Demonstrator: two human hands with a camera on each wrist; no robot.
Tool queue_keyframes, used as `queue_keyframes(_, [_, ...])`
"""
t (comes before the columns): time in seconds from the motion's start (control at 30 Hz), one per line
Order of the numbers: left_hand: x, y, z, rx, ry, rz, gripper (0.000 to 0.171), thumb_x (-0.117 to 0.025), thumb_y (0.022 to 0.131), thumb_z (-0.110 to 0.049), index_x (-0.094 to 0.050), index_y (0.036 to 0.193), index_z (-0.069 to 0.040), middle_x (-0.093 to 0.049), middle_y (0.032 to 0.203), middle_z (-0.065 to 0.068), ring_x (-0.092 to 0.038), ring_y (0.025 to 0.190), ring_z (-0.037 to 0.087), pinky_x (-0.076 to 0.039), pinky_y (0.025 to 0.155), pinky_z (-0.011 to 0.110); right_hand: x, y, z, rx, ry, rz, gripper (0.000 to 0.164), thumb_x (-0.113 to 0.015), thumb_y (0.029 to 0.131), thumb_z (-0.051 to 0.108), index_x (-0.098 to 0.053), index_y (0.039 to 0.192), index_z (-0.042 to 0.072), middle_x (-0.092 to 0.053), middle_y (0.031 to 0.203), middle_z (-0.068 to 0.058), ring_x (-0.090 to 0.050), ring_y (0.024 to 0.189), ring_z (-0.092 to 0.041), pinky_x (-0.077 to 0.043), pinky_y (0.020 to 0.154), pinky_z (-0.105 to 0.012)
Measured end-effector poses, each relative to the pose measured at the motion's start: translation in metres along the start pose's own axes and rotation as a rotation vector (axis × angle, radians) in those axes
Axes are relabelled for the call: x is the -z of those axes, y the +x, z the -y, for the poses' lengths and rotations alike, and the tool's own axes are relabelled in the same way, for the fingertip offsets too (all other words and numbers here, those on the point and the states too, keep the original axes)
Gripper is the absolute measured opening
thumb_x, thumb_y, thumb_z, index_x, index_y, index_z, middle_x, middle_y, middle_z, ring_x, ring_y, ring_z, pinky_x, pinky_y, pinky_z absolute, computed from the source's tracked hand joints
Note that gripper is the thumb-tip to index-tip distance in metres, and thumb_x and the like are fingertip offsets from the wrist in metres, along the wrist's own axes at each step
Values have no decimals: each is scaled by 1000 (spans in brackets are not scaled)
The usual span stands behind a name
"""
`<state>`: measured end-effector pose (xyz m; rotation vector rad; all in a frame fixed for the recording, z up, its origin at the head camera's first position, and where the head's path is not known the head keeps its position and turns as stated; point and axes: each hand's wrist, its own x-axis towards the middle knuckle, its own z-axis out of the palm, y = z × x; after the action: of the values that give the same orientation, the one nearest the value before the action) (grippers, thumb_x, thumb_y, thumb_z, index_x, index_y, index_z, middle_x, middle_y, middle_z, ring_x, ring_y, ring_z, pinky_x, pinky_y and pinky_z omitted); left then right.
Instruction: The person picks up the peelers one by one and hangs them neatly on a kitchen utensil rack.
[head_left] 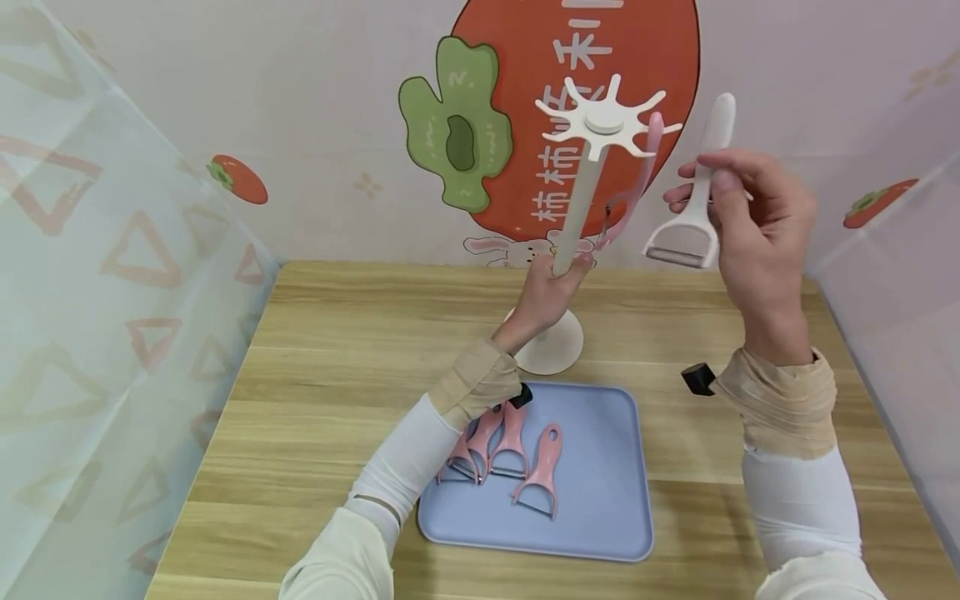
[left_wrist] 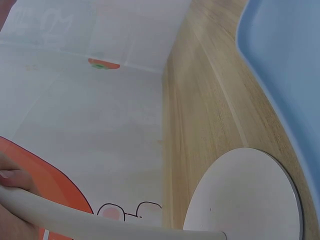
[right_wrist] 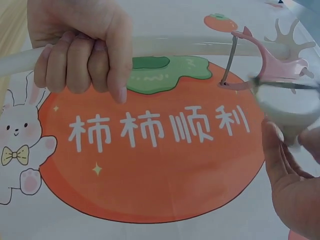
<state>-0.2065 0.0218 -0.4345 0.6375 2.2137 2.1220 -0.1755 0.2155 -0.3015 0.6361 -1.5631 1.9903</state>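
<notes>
My left hand [head_left: 546, 293] is wrapped around the pole [head_left: 581, 212] of a white stand, whose round base [left_wrist: 245, 200] rests on the table. Curved hooks [head_left: 603, 117] spread out like spokes at its top. From a hook on the right hangs a pink peeler [head_left: 643, 171], blade end down. To the right of it, my right hand [head_left: 765, 225] pinches a white peeler [head_left: 697, 212] by its handle, the handle tip up and the blade down. In the right wrist view the white peeler [right_wrist: 290, 105] is blurred and overlaps the hanging pink one.
In front of the stand lies a blue tray [head_left: 600, 500] holding several pink peelers [head_left: 543, 475], partly under my left forearm. The wooden table [head_left: 330, 375] meets a printed wall covering [head_left: 337, 108] behind the stand. Similar coverings rise at both sides.
</notes>
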Motion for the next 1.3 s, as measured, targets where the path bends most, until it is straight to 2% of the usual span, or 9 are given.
queue_keyframes(0.1, [0,0,1,-9,-1,4,50,-54,105,-22,-42,59,-8,-34,50,-1,-30,44,17,-18,46,27,2,-1,0,-32,11,18,27,-53,101,-5,-62,116,-26,-71,101,-32,-74,78,-31,-58,72,-26])
queue_keyframes(0.27, [0,1,1,-24,-8,7,49,-55,106,-22,-43,61,-7,-33,51,0,-29,45,17,-17,47,27,6,-3,-1,-25,-64,34,26,-54,98,-9,-65,119,-22,-72,106,-31,-76,86,-30,-60,81,-28])
queue_keyframes(0.4, [-1,1,-1,-17,1,6,51,-55,106,-24,-41,60,-8,-32,51,0,-27,46,17,-17,47,27,7,-4,-1,-6,-16,43,28,-60,89,-18,-65,116,-22,-73,100,-29,-76,85,-31,-60,85,-35])
queue_keyframes(0.57, [-1,1,-1,-11,5,-4,53,-56,105,-25,-39,58,-8,-30,51,0,-26,46,15,-16,48,27,4,-6,1,27,33,20,29,-66,78,-24,-64,107,-27,-73,83,-24,-73,72,-28,-60,74,-29])
queue_keyframes(0.8, [0,-2,0,-8,0,-7,54,-56,105,-25,-39,56,-8,-31,49,-2,-26,42,15,-16,45,27,3,-5,-4,77,-233,11,19,-67,91,-10,-66,103,-25,-70,80,-6,-60,61,-13,-49,63,-18])
queue_keyframes(0.97, [-1,-2,1,-10,6,-4,52,-55,105,-24,-40,59,-8,-32,50,-1,-28,43,17,-17,46,27,10,-4,-8,61,-438,133,23,-57,100,-2,-63,107,-23,-64,102,3,-51,76,-15,-43,66,-19])
queue_keyframes(1.03, [-1,-2,1,-13,8,-4,51,-55,105,-24,-40,60,-8,-32,50,-1,-28,44,17,-17,46,27,12,-3,-9,55,-456,188,24,-54,102,-1,-62,109,-23,-63,110,2,-53,83,-17,-45,71,-22])
queue_keyframes(1.13, [-1,-2,1,-20,10,-4,50,-55,105,-23,-40,60,-8,-32,51,-2,-28,45,16,-17,47,27,13,0,-10,57,-464,254,27,-50,104,0,-62,116,-21,-68,110,-4,-60,92,-19,-49,81,-25])
queue_keyframes(1.3, [0,-1,0,-18,13,-1,50,-55,105,-24,-40,60,-9,-32,51,-2,-27,45,15,-17,47,27,14,4,-10,24,-402,270,28,-50,105,1,-65,122,-15,-71,101,-13,-67,89,-18,-52,85,-24])
